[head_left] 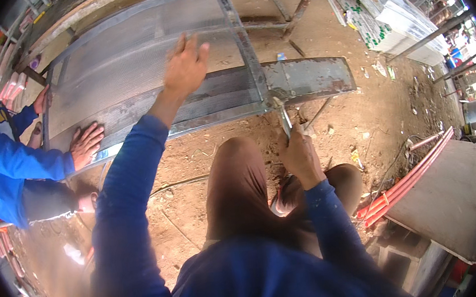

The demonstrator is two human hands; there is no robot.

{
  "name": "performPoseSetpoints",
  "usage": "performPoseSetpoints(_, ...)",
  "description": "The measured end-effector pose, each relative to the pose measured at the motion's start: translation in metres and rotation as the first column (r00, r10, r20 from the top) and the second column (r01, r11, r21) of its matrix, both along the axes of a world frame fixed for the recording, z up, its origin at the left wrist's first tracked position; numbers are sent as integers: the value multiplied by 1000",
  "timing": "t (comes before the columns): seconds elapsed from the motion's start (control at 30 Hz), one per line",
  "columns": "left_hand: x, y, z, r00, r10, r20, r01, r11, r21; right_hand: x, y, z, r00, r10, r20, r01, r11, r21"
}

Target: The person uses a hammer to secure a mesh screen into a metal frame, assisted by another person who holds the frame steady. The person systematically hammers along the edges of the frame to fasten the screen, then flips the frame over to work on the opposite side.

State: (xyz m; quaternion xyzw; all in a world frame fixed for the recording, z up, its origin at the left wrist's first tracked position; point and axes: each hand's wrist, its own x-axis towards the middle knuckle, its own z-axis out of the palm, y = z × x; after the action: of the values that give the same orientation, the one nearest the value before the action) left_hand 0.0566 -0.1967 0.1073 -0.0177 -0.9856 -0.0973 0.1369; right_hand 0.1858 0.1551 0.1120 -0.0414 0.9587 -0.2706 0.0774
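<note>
A metal frame covered with fine mesh (127, 73) lies in front of me, its near rail running across below my left hand. My left hand (187, 67) is over the mesh with its fingers spread, holding nothing; whether it touches the mesh I cannot tell. My right hand (300, 157) is closed round a slim, shiny metal tool (286, 122). The tool's far end meets the frame's near right corner; its exact kind is unclear. Beyond that corner, a worn flat metal bar (311, 78) extends to the right under the frame.
At the left, a person in a blue sleeve (27, 160) rests one hand (86, 145) on the mesh. Red pipes (410, 180) lie against a grey board (454, 196) at the right. Stacked metal lengths (360, 19) stand at the far right, and debris dots the dirt floor (384, 117).
</note>
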Motion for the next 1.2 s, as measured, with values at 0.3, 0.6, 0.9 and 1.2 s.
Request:
performPoseSetpoints(0.3,96,3,-82,940,341,15,-341,936,91,-1,0,-2,996,79,-48,-78,997,15)
performPoseSetpoints(0.6,99,6,-84,937,350,26,-351,934,65,20,-44,21,992,117,-40,-119,993,-30)
performPoseSetpoints(0.9,99,1,-84,935,353,15,-353,931,89,35,-102,36,929,362,-81,-370,918,-145)
performPoseSetpoints(1.2,97,0,-89,933,360,22,-360,927,100,19,-101,9,915,390,-107,-400,910,-105)
